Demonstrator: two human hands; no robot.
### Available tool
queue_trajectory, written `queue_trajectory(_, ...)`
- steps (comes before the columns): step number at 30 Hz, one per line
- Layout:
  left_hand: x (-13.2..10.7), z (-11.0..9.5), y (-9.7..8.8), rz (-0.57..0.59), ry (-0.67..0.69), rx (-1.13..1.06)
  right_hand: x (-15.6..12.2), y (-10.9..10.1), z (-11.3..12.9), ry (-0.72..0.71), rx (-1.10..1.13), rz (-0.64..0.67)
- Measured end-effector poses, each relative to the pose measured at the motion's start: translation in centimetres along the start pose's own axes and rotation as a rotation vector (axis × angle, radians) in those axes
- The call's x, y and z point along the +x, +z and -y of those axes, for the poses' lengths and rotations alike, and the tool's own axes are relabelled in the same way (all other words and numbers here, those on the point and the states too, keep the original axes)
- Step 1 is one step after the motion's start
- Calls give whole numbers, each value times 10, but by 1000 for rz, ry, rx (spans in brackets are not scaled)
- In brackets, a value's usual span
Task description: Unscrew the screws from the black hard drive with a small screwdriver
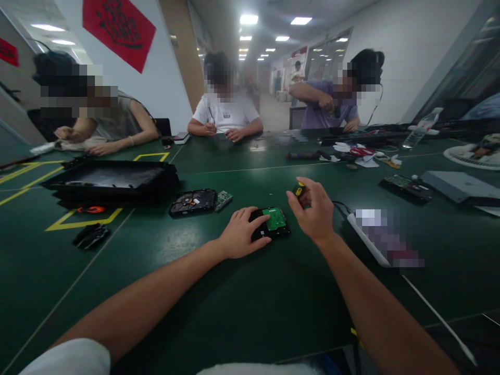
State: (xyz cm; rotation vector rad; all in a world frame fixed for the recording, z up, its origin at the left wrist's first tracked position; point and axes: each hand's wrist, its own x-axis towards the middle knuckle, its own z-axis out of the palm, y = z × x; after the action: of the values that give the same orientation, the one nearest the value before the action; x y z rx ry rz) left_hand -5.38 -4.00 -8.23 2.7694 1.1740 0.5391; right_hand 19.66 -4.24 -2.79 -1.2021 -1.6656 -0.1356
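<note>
A hard drive (276, 219) with a green circuit board facing up lies flat on the table in front of me. My left hand (244, 233) grips it from the left, thumb along the near edge and fingers over its top. Just right of the drive, raised above the table, my right hand (313, 211) is closed on a short yellow-and-black screwdriver handle (299, 189); no shaft shows. Left of the drive rest an opened black drive casing (192, 202) and a small loose circuit board (224, 200).
Stacked black trays (113, 177) and black gloves (91, 236) are at left. A white power strip (369, 239), partly blurred, lies by my right forearm. Further right are another drive (406, 187), a silver box (463, 187) and a bottle (422, 128). Several people sit across the table.
</note>
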Motion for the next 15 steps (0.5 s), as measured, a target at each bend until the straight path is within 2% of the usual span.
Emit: queue_trajectory(15,-1,0,1,-14,0,-9,-1,1,4,14,11,34)
